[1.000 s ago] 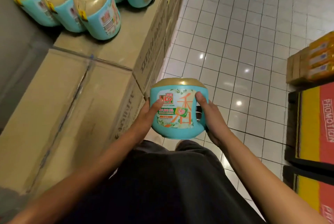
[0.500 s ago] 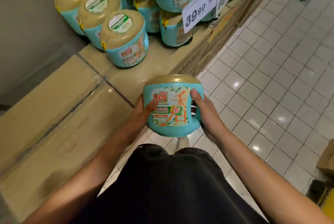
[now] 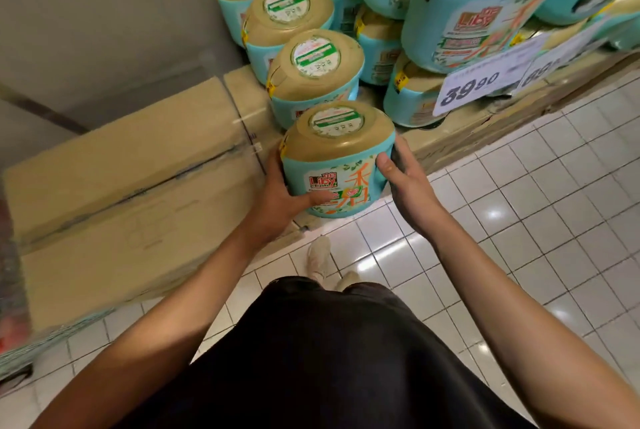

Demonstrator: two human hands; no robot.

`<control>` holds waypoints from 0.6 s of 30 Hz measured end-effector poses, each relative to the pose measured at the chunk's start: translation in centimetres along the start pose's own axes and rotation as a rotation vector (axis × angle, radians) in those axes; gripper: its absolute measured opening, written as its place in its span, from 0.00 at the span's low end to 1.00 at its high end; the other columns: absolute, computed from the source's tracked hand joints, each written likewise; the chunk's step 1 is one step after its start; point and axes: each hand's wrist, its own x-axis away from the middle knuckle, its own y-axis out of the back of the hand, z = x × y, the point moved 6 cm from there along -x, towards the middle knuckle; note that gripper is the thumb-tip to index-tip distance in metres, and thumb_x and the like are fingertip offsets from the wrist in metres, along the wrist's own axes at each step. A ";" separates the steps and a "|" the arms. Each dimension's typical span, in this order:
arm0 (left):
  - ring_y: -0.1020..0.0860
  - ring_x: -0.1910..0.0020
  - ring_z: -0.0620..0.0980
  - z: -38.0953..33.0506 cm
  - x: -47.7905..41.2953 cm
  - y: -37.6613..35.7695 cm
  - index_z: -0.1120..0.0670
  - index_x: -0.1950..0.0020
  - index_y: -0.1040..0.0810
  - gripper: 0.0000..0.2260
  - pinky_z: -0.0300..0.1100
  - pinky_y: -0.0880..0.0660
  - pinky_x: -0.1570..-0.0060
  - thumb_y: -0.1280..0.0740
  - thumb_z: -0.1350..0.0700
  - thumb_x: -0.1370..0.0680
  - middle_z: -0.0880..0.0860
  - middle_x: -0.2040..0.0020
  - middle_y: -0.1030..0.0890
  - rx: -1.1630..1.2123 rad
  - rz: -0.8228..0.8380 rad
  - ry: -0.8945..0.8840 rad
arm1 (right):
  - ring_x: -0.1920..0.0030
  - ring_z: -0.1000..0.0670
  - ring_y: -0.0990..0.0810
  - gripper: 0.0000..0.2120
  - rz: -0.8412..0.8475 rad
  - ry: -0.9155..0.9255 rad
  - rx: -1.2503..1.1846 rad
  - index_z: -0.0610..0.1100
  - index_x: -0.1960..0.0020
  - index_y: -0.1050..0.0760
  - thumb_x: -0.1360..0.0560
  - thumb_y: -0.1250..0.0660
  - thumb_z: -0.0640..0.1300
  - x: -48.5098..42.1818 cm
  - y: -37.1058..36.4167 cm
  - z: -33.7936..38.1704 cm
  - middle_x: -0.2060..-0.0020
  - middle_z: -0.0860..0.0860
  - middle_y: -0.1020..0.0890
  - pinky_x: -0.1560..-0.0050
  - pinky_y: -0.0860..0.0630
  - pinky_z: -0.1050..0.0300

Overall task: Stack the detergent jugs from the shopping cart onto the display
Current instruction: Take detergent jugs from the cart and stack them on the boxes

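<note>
I hold a teal detergent jug (image 3: 337, 158) with a tan lid at the front edge of the cardboard display (image 3: 145, 186). My left hand (image 3: 282, 193) grips its left side, thumb across the label. Around its handle side curls my right hand (image 3: 405, 183). The jug lines up just in front of a row of three like jugs (image 3: 313, 72) standing on the display. More jugs (image 3: 478, 9) are piled two high to the right. The shopping cart is out of view.
A white price sign reading 39.90 (image 3: 485, 82) hangs off the stacked jugs. A grey wall (image 3: 104, 13) backs the display on the left. White floor tiles (image 3: 519, 221) spread to the right, and my shoes (image 3: 320, 255) stand close to the boxes.
I have carried the jug forward and up to the display's edge, in line with the row of jugs. Both hands kept their hold. The view tilted towards the stack.
</note>
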 end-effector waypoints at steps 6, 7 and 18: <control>0.28 0.23 0.53 2.0 -2.4 0.7 0.39 0.20 0.40 0.52 0.63 0.25 0.29 0.13 0.52 0.36 0.51 0.21 0.30 -0.087 -0.029 -0.041 | 0.17 0.48 0.37 0.36 0.019 0.060 0.081 0.42 0.14 0.47 0.18 0.35 0.41 -1.6 0.6 0.0 0.17 0.46 0.35 0.18 0.37 0.45; 0.29 0.22 0.52 2.1 -2.8 0.6 0.35 0.22 0.38 0.52 0.62 0.25 0.28 0.12 0.49 0.38 0.49 0.21 0.30 -0.093 -0.052 -0.057 | 0.17 0.52 0.38 0.37 0.011 0.066 0.104 0.43 0.14 0.49 0.17 0.36 0.40 -1.6 0.8 -0.1 0.16 0.49 0.37 0.19 0.36 0.52; 0.33 0.21 0.42 2.4 -5.5 -0.6 0.23 0.26 0.39 0.55 0.38 0.25 0.30 0.14 0.62 0.37 0.43 0.20 0.34 -0.164 -0.076 -0.127 | 0.16 0.54 0.44 0.39 -0.103 0.105 0.155 0.47 0.13 0.55 0.16 0.36 0.46 -2.5 1.1 -0.8 0.15 0.53 0.44 0.18 0.40 0.56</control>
